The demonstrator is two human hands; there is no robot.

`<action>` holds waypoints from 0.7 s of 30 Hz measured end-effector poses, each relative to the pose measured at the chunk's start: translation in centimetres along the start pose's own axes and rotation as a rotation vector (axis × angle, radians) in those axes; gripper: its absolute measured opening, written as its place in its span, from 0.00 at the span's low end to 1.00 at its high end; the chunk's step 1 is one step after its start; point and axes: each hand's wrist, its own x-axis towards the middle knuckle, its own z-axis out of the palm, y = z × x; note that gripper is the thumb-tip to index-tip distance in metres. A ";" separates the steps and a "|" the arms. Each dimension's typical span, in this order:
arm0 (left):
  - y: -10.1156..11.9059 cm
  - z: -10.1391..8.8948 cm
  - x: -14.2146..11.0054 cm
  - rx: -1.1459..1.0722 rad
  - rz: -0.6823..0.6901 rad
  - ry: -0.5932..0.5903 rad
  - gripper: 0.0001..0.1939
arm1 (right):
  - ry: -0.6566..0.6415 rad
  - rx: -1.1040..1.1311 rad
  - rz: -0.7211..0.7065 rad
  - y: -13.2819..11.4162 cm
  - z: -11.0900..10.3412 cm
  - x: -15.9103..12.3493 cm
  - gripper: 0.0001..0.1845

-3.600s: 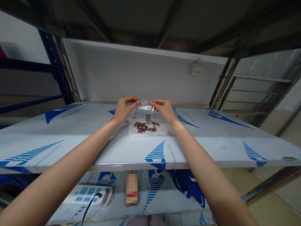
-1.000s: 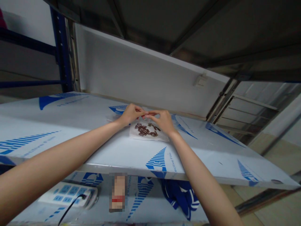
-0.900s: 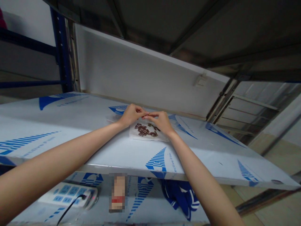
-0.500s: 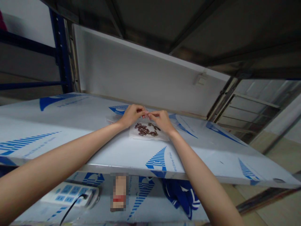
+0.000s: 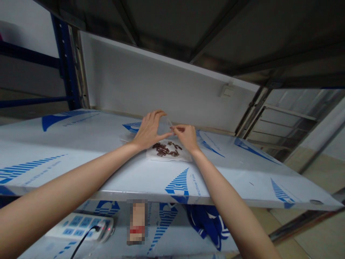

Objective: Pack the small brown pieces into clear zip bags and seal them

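Observation:
A small clear plastic bag (image 5: 169, 124) is held upright between my two hands above the shelf. My left hand (image 5: 149, 130) pinches its left edge with thumb and fingers curved round it. My right hand (image 5: 185, 136) pinches the right edge with closed fingertips. Just below them lies a pile of several small brown oblong pieces (image 5: 165, 149) on a white sheet (image 5: 153, 155), which rests on the white shelf board (image 5: 81, 151) with blue print.
A grey back panel (image 5: 161, 90) closes the shelf behind; another shelf hangs low overhead. Blue uprights (image 5: 60, 68) stand at the left. On the lower shelf lie a white power strip (image 5: 83, 230) with a black cable and a blue cloth (image 5: 205, 223).
The bag was held wide between both hands, then lowered with the fingertips pinched close together over the pile. Now my left hand has lifted and its fingers have spread round the bag.

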 end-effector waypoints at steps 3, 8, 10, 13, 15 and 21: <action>-0.2 0.4 -0.3 0.036 0.080 -0.094 0.35 | -0.023 0.033 -0.002 -0.2 0.3 -0.1 0.11; -0.3 0.9 -0.5 0.092 0.092 -0.075 0.32 | -0.048 0.053 0.006 -0.2 0.6 -0.2 0.11; -0.3 0.9 -0.5 0.092 0.104 -0.053 0.31 | -0.072 0.052 0.015 -0.2 0.6 -0.1 0.12; -0.5 0.8 -0.3 0.085 0.090 -0.039 0.27 | -0.120 0.043 0.066 0.0 0.5 0.0 0.18; -0.8 0.7 -0.1 0.087 0.065 -0.047 0.26 | -0.169 0.030 0.109 0.4 0.3 0.0 0.20; -1.5 0.2 0.2 0.032 0.035 -0.208 0.31 | -0.576 0.108 -0.069 1.3 0.2 -0.1 0.10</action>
